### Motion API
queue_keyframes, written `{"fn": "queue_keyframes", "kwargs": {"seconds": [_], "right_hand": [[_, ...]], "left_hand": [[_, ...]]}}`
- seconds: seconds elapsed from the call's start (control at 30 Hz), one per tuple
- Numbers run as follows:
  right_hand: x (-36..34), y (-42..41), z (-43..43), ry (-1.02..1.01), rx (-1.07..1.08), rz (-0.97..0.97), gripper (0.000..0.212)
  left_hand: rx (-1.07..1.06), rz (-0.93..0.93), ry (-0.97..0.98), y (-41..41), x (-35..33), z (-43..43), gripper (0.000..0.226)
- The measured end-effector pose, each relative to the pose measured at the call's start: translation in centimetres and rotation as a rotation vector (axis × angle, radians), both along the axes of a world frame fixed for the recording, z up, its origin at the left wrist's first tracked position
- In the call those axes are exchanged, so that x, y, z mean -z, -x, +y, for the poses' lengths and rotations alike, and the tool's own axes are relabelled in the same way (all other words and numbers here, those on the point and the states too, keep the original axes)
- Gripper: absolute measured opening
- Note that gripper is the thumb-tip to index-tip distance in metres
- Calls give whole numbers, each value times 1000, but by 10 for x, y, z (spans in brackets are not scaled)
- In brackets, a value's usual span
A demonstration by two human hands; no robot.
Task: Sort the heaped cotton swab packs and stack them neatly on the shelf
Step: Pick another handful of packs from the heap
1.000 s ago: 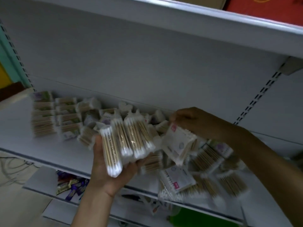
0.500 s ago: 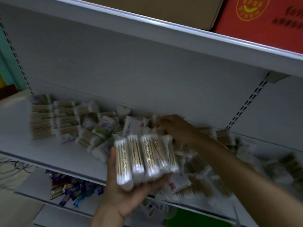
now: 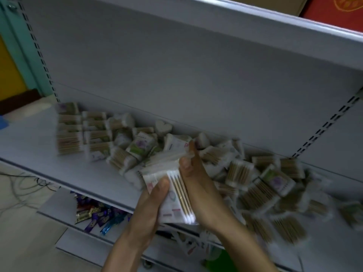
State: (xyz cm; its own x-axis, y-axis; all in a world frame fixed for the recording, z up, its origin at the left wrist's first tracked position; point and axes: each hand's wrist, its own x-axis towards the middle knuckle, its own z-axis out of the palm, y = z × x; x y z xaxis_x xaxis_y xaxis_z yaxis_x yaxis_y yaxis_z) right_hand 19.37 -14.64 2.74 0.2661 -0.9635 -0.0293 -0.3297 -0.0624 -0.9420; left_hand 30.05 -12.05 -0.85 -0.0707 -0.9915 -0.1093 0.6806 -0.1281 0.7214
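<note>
A bundle of several cotton swab packs, clear wrap with wooden sticks and white tips, is held between both hands above the front edge of the grey shelf. My left hand grips the bundle from the left, thumb on top. My right hand presses flat against its right side, fingers straight and pointing up. A loose heap of swab packs covers the middle and right of the shelf. At the left stand neat stacks of packs.
The grey back panel rises behind the heap, with a slotted upright at the right. An upper shelf edge overhangs. A lower shelf holds purple and blue wrapped items. Cables lie on the floor at the left.
My right hand came back from the heap and now presses against the bundle's right side. The bundle has turned more upright in my left hand. The camera view shifted.
</note>
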Motion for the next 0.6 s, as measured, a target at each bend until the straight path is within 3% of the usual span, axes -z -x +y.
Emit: {"fn": "queue_keyframes", "kwargs": {"seconds": [0.13, 0.27, 0.37, 0.47, 0.53, 0.6], "right_hand": [[8, -14, -11, 37, 109, -122, 96], [14, -39, -20, -74, -48, -266, 98], [3, -44, -30, -152, -192, -251, 72], [-8, -34, -60, -81, -122, -4, 60], [-4, -21, -94, 179, 19, 401, 50], [-2, -10, -119, 282, 52, 746, 57]], "left_hand": [[17, -171, 39, -17, -9, -3, 87], [71, -118, 35, -35, -14, -8, 91], [-50, 0, 3, -42, -4, -12, 97], [-164, 186, -35, -52, 5, -13, 81], [-206, 232, -43, -62, 8, -13, 77], [-248, 238, -14, -71, 9, -13, 79]]}}
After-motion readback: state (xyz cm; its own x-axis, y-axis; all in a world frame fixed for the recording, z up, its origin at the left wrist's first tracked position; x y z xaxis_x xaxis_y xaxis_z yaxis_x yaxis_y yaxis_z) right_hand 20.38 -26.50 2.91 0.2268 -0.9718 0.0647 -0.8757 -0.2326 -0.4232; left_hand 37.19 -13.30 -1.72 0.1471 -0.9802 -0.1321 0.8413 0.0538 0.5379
